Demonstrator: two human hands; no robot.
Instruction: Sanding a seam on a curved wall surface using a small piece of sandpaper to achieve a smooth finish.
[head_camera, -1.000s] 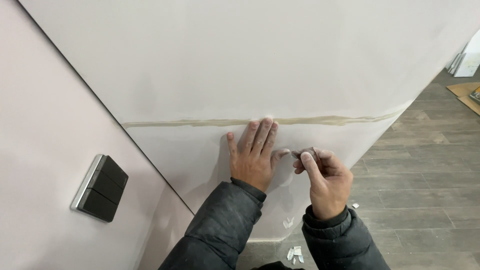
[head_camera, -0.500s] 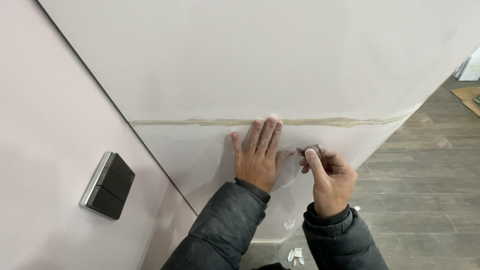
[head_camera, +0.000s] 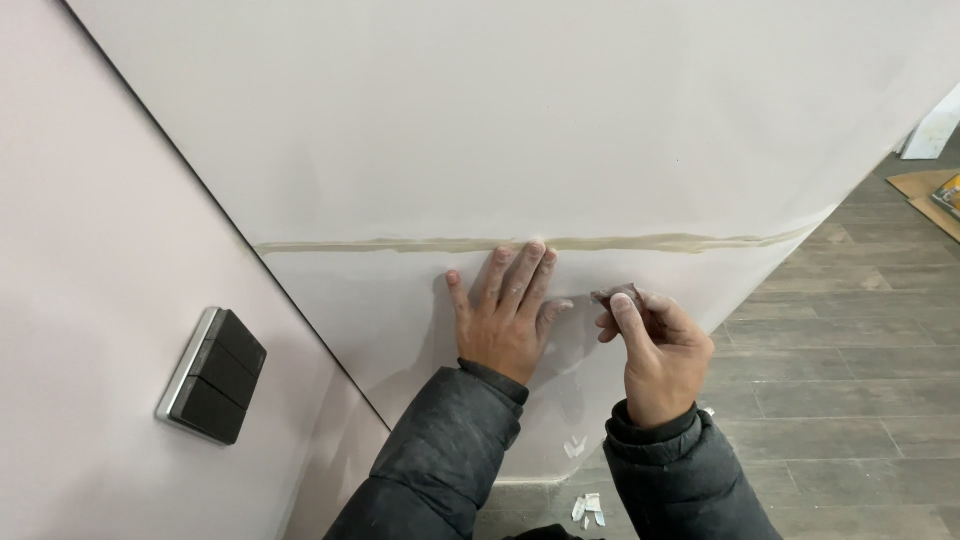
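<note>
The floor (head_camera: 850, 370) was of grey-brown wood-look planks, showing from about three to six o'clock of the view. It ran up to the foot of the white wall (head_camera: 560, 120). At about six o'clock, close to the wall's base, a few small white scraps (head_camera: 588, 507) lay scattered on the planks. Toward two o'clock, at the far right edge, a flat brown sheet of cardboard (head_camera: 918, 184) lay on the floor, with a white panel (head_camera: 935, 128) just beyond it, standing tilted.
</note>
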